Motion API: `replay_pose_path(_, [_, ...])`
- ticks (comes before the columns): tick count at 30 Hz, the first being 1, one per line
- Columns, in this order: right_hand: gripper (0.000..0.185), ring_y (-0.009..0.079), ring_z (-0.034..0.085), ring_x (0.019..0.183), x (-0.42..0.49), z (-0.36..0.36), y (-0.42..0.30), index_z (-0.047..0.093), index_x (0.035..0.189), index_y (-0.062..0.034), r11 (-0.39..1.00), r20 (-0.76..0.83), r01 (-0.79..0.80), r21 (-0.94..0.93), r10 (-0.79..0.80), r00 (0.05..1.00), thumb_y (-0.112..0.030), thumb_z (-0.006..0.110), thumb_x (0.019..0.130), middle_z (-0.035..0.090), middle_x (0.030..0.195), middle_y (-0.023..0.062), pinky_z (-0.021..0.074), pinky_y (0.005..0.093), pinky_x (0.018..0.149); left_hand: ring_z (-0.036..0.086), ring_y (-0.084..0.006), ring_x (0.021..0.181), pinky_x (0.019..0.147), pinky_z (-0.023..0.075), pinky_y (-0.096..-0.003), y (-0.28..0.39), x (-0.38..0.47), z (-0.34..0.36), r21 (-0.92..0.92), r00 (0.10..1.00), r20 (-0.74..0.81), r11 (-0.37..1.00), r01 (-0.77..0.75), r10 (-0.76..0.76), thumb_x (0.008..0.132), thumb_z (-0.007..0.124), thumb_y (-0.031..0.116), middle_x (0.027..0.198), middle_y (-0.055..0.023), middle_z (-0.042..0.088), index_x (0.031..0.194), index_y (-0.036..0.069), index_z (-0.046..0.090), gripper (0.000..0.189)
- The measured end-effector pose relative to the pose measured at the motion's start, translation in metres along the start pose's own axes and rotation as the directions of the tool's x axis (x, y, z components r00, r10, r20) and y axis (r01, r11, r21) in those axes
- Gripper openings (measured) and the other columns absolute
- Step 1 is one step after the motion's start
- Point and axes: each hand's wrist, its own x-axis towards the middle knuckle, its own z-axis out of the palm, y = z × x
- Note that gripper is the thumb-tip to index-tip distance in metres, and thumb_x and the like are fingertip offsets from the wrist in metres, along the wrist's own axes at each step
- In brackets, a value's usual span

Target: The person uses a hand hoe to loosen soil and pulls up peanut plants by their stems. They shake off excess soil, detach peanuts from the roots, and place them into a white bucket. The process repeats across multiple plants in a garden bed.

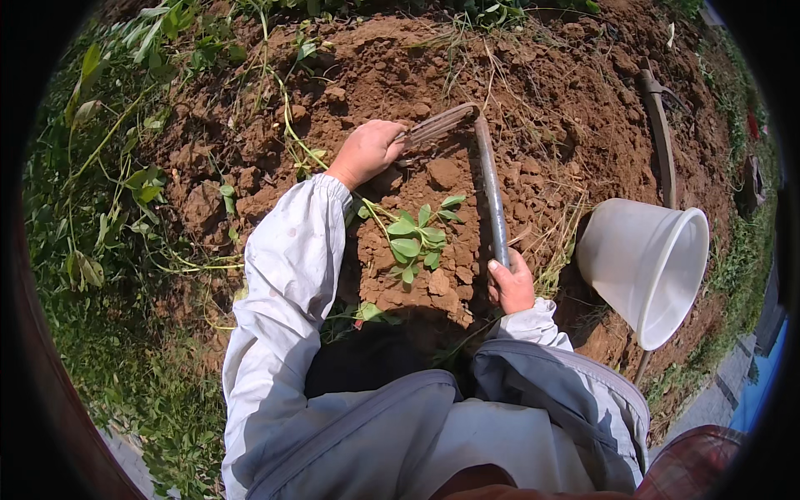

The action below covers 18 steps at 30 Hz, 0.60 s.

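Observation:
A small hand rake with a bent head has several long metal tines (440,125) and a grey handle (490,181). My right hand (514,282) is wrapped around the lower end of that handle. At the other end, my left hand (370,150) closes its thumb and forefinger about the tine tips; its remaining fingers are hidden from above. Below the rake head, a leafy green sprig (417,237) lies over broken brown soil (437,287). Its stem runs under my left wrist toward a long vine (287,112) at the upper left.
To the right, a white plastic bucket (631,262) lies tipped on its side, its mouth facing right. Behind it rests a pickaxe (659,131) with a wooden handle. Dense green plants (94,312) cover the left side. Dry stalks (562,244) lie between my right hand and the bucket.

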Motion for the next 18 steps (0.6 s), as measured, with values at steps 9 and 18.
replay_pose_path(9, [0.034,0.0135,0.049,0.049,0.021,-0.067,-0.025,0.045,0.112,0.0011,0.954,-0.146,0.173,-0.243,-0.213,0.966,-0.019,0.056,0.087,0.049,0.064,0.0040,0.0404,0.0252,0.044,0.057,-0.0148,0.081,0.071,0.0466,-0.0253,0.046,-0.049,-0.042,-0.977,0.926,0.207,-0.016,0.213,-0.316,0.091,0.051,0.025,0.096,-0.0089,0.061,0.113,-0.001,0.054,0.034])
replay_pose_path(18, [0.039,0.0132,0.056,0.093,0.002,0.040,-0.090,0.047,0.121,0.0025,0.812,0.275,0.512,-0.282,-0.442,0.854,-0.012,0.059,0.086,0.055,0.106,0.0084,0.0450,0.0253,0.081,0.060,-0.0153,0.090,0.075,0.0479,-0.0256,0.124,-0.055,-0.043,-0.931,0.943,0.330,-0.176,0.319,-0.037,0.089,0.054,0.016,0.101,-0.0109,0.062,0.121,-0.002,0.050,0.037])
